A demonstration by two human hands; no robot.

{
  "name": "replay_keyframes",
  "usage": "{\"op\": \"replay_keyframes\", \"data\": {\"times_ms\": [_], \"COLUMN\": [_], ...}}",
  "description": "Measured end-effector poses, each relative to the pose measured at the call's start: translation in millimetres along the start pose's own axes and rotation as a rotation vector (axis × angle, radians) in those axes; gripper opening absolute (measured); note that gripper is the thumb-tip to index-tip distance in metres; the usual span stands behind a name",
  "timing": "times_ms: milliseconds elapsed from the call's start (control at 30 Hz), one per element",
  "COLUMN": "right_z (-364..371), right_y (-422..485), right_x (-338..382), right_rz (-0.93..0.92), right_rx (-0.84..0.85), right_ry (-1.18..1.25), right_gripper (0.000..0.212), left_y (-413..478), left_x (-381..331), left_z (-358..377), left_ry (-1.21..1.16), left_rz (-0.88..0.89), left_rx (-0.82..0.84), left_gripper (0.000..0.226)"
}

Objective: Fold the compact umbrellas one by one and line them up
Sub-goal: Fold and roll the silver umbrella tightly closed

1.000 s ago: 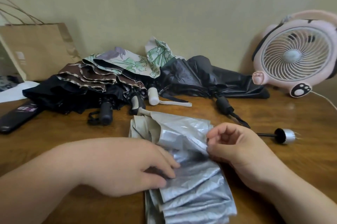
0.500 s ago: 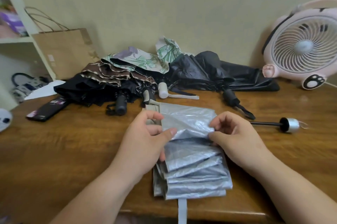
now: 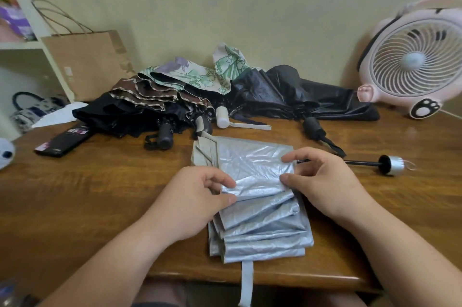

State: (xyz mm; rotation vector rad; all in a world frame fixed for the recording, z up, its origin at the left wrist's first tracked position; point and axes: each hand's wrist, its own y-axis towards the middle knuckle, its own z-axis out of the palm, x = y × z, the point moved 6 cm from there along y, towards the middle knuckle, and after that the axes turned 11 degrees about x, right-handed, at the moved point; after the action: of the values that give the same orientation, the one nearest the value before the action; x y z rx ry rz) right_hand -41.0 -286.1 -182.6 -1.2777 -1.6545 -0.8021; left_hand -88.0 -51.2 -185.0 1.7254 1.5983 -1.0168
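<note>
A silver umbrella (image 3: pixel 260 211) lies flat on the wooden table (image 3: pixel 75 201) in front of me, its panels stacked in pleats. My left hand (image 3: pixel 197 196) pinches a pleat at its left side. My right hand (image 3: pixel 325 181) pinches the same pleat at its right edge. The umbrella's black shaft and silver handle (image 3: pixel 390 163) stick out to the right. Its closing strap (image 3: pixel 246 284) hangs over the table's front edge. Behind lies a pile of unfolded umbrellas: black (image 3: pixel 112 114), brown-trimmed (image 3: pixel 150 92), floral (image 3: pixel 197 74) and dark grey (image 3: pixel 300 92).
A pink fan (image 3: pixel 415 62) stands at the back right against the wall. A brown paper bag (image 3: pixel 87 59) leans at the back left beside a white shelf (image 3: pixel 27 44). A black flat object (image 3: pixel 65 140) lies at the left of the table.
My left hand has lifted off the lower pleats and moved up to pinch the fabric's left side. My right hand keeps its grip. My head has moved back, so the table's front edge shows.
</note>
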Motion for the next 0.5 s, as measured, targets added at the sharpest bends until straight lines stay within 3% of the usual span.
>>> {"op": "replay_keyframes", "data": {"times_ms": [233,367,433,500], "right_z": [3.4,5.8,7.3,8.0], "right_y": [4.7,4.5,3.5,3.2], "right_x": [-4.9,-3.4,-3.0,-3.6], "right_rz": [0.015,0.012,0.016,0.012], "right_rx": [0.042,0.035,0.044,0.056], "right_ry": [-0.176,-0.242,-0.245,-0.243], "right_gripper": [0.014,0.013,0.013,0.013], "left_y": [7.8,39.2,61.3,81.5], "left_x": [-23.3,-75.7,-88.8,-82.2], "left_z": [-15.8,-51.0,-35.7,-5.9], "left_ry": [0.366,0.683,0.781,0.903], "left_rz": [-0.060,0.158,0.329,0.405], "left_rx": [0.149,-0.175,-0.081,0.154], "left_gripper": [0.012,0.017,0.032,0.057]}}
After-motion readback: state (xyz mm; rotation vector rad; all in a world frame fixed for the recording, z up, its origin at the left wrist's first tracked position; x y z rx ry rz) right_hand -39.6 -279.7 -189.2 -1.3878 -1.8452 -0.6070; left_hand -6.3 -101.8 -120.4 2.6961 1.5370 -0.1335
